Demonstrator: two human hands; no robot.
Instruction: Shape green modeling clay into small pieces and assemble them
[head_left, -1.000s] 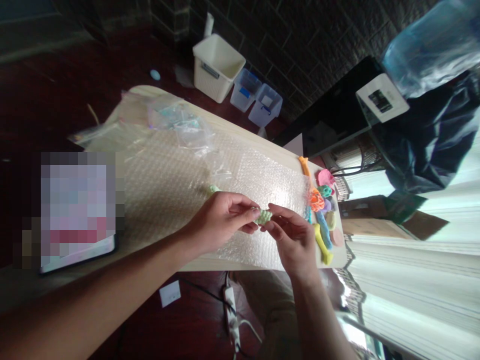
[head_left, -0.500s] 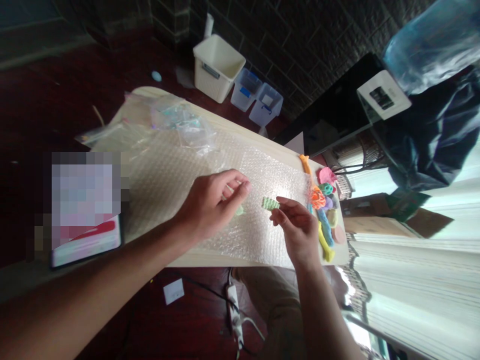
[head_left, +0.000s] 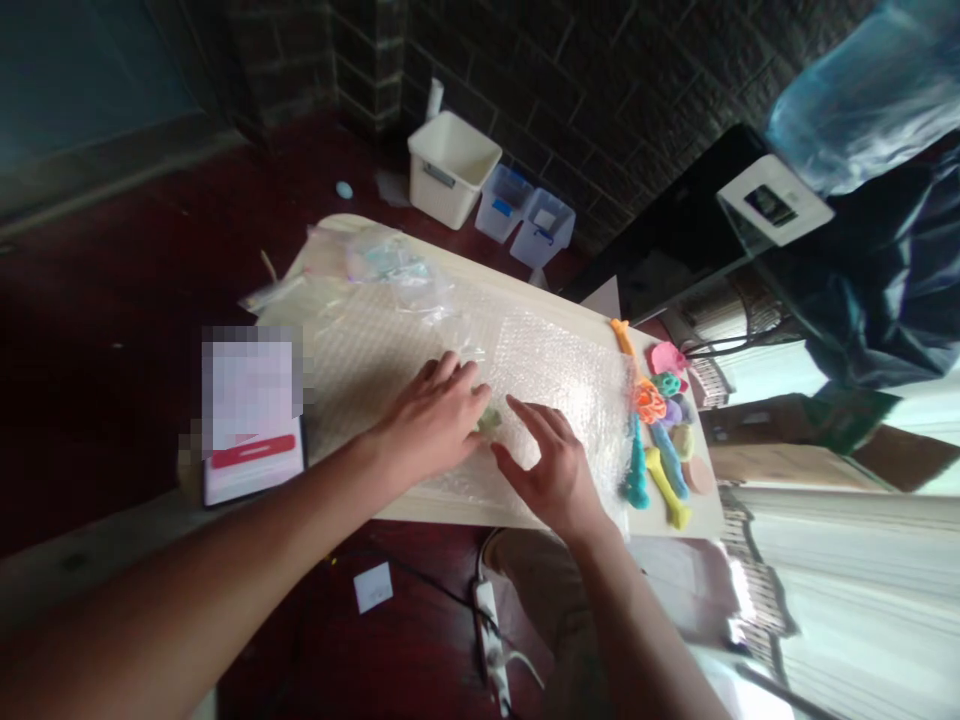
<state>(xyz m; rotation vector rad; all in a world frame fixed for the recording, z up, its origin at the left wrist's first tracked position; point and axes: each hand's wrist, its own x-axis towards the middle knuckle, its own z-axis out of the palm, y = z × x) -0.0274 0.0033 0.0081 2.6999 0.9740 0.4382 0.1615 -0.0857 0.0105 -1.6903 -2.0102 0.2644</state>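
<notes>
Green pieces [head_left: 489, 418]: at least one, partly hidden
Bone-shaped pieces [head_left: 666, 486]: four
Clear bins [head_left: 496, 221]: two
White bin [head_left: 442, 196]: one
Power strip [head_left: 487, 608]: one

The left forearm [head_left: 285, 535] is slanting in from the lower left, the left hand [head_left: 437, 415] showing its back with fingers [head_left: 466, 378] bending downward. The right forearm [head_left: 637, 610] is leaning in from the lower right, the right hand [head_left: 555, 470] holding its thumb [head_left: 511, 468] apart from its fingers.
</notes>
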